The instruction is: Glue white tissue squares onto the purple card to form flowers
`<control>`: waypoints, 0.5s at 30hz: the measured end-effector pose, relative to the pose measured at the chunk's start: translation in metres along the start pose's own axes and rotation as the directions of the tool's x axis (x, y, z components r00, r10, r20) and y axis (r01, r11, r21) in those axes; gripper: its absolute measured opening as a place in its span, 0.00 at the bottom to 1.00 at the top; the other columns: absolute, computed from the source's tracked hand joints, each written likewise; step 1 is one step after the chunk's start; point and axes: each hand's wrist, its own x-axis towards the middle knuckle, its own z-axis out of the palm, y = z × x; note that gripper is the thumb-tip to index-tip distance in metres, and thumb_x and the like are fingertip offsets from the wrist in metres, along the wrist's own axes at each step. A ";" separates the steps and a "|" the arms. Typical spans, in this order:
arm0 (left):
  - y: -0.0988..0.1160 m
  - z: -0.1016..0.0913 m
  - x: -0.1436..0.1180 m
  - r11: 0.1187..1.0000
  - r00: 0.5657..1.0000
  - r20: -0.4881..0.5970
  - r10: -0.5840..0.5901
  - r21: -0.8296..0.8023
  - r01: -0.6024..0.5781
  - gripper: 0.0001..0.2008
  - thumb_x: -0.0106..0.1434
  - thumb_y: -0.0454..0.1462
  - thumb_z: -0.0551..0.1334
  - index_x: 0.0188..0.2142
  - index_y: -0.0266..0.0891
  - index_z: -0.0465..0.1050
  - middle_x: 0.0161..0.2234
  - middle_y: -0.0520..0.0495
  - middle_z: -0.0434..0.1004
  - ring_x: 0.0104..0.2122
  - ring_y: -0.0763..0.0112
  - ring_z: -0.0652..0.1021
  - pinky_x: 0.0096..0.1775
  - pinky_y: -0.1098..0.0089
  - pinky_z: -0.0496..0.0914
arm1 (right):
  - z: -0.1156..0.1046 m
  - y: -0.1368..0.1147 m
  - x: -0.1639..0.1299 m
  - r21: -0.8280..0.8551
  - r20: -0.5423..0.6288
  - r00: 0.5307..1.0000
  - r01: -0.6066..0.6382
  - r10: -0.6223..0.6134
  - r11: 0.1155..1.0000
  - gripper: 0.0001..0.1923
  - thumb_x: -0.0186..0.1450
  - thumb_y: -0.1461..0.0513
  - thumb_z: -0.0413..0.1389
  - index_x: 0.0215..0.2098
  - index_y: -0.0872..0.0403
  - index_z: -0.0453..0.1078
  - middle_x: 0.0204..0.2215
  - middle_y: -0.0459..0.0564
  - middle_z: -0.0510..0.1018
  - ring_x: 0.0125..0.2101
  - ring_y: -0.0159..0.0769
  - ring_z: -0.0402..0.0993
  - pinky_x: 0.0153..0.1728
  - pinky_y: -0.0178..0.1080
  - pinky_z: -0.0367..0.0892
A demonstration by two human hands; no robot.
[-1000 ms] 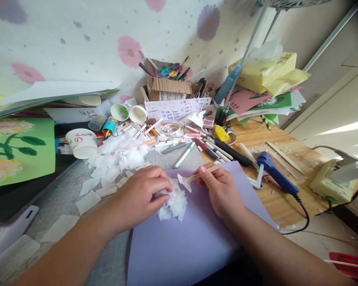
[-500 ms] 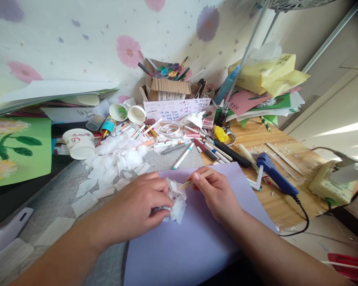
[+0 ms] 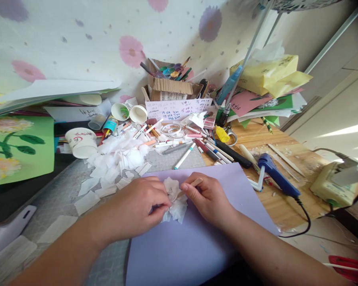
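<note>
A lilac paper sheet (image 3: 197,238) lies flat in front of me. On its upper left part sits a small clump of white tissue pieces (image 3: 175,202). My left hand (image 3: 140,204) presses down on the clump's left side with its fingertips. My right hand (image 3: 207,196) pinches a thin wooden stick (image 3: 193,183), and the stick's tip pokes into the top of the clump from the right.
A heap of cut white tissue squares (image 3: 116,159) lies to the upper left. Markers and pens (image 3: 191,145) are strewn behind the sheet. A blue glue gun (image 3: 276,174) with a black cord lies at right. Paper cups (image 3: 81,142), a cardboard box (image 3: 168,89) and stacked coloured paper (image 3: 265,91) crowd the back.
My right hand moved left with the stick, bringing its tip into the tissue clump. The loose tissue piece at the stick's tip joined the clump. My left hand kept holding the clump.
</note>
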 end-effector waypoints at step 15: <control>-0.001 0.001 0.003 0.998 0.998 -0.019 -0.059 -0.004 0.059 0.09 0.62 0.32 0.57 0.38 0.43 0.74 0.34 0.50 0.71 0.36 0.69 0.72 0.38 0.70 0.63 | -0.001 0.002 -0.002 0.016 0.043 0.999 0.022 -0.022 1.000 0.12 0.66 0.61 0.52 0.24 0.54 0.67 0.23 0.47 0.75 0.24 0.31 0.69 0.28 0.33 0.64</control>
